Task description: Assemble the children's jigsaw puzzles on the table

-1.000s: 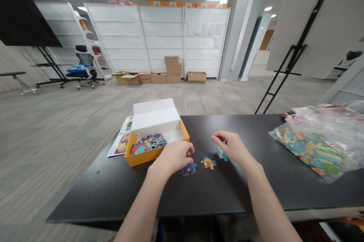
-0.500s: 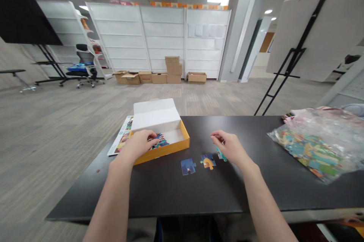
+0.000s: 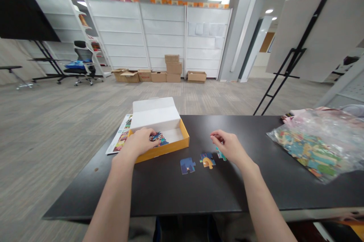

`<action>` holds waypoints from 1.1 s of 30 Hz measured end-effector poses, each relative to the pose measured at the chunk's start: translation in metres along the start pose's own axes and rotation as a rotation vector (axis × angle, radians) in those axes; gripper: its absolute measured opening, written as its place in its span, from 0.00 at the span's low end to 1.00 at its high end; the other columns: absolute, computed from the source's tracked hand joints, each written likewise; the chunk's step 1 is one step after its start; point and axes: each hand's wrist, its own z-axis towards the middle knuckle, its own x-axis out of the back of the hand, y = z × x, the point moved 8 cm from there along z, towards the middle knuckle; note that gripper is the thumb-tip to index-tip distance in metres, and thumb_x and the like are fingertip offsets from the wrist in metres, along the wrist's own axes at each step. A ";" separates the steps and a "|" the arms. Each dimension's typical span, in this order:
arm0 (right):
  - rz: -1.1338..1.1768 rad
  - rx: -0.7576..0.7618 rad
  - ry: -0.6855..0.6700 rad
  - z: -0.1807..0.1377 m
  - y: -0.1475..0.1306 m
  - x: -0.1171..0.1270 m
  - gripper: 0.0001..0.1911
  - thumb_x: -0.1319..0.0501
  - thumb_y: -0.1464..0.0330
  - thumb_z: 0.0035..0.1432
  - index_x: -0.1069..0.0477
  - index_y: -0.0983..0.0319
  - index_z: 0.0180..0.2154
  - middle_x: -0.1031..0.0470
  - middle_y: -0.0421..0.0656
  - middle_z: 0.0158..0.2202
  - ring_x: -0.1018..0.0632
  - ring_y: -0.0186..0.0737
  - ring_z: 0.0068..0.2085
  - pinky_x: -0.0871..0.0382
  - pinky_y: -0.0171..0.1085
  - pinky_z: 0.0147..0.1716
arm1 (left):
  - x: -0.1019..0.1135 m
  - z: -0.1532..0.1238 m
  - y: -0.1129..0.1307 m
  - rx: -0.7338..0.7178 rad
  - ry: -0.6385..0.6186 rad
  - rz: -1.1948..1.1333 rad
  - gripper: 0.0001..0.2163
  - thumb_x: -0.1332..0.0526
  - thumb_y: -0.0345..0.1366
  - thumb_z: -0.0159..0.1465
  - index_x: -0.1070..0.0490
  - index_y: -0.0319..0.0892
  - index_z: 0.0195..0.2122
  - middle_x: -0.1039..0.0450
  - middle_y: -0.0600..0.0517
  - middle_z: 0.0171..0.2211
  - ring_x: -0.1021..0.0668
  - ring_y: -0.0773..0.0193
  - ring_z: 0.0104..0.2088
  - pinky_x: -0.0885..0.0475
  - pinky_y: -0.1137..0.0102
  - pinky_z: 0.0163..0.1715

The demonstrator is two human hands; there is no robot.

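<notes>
The left hand reaches over the near side of the open yellow box, and its fingers are at the heap of puzzle pieces inside. Its grip is rather narrow, with thumb and fingers a little apart; whether a piece is already between them, I cannot tell. The right hand is above the worktop, with bent fingers near the thumb; I see nothing in this grip, but the inner side is hidden, so I cannot be sure.

Three pieces lie apart from each other in front of the box: a dark blue piece, a piece with an orange arc, and a teal piece, which is partly covered by the right hand.

The pieces look like flat, thin cardboard, so I judge them light and quite stiff, with a somewhat slippery printed face. The narrow knobs are probably the weak part and may bend. It seems better to pinch a piece by two opposite edges of its broad body, or to lift one edge first with a fingertip
</notes>
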 end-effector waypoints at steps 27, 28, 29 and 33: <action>0.007 -0.009 -0.051 -0.001 0.000 -0.002 0.11 0.44 0.62 0.65 0.24 0.57 0.39 0.18 0.40 0.31 0.20 0.40 0.31 0.29 0.37 0.33 | 0.019 -0.004 0.008 -0.072 0.111 -0.212 0.14 0.39 0.34 0.59 0.24 0.41 0.46 0.18 0.47 0.39 0.18 0.56 0.40 0.25 0.66 0.44; 0.005 -0.008 -0.055 -0.001 -0.001 -0.002 0.11 0.44 0.62 0.65 0.24 0.57 0.39 0.18 0.41 0.31 0.19 0.40 0.31 0.29 0.37 0.33 | 0.019 -0.004 0.007 -0.068 0.117 -0.204 0.14 0.40 0.34 0.60 0.24 0.41 0.46 0.18 0.47 0.39 0.18 0.56 0.40 0.25 0.65 0.44; 0.003 -0.007 -0.057 -0.001 0.000 -0.003 0.11 0.44 0.62 0.65 0.24 0.57 0.40 0.18 0.41 0.31 0.19 0.40 0.31 0.29 0.37 0.33 | 0.019 -0.005 0.006 -0.065 0.120 -0.192 0.14 0.40 0.34 0.60 0.24 0.41 0.46 0.18 0.47 0.40 0.18 0.55 0.41 0.25 0.65 0.44; -0.012 -0.010 -0.066 -0.001 0.001 -0.005 0.11 0.44 0.62 0.65 0.24 0.57 0.40 0.18 0.41 0.31 0.20 0.39 0.31 0.30 0.36 0.32 | 0.010 -0.003 0.002 -0.041 0.074 -0.134 0.14 0.35 0.40 0.58 0.22 0.44 0.45 0.18 0.46 0.44 0.19 0.52 0.45 0.26 0.63 0.47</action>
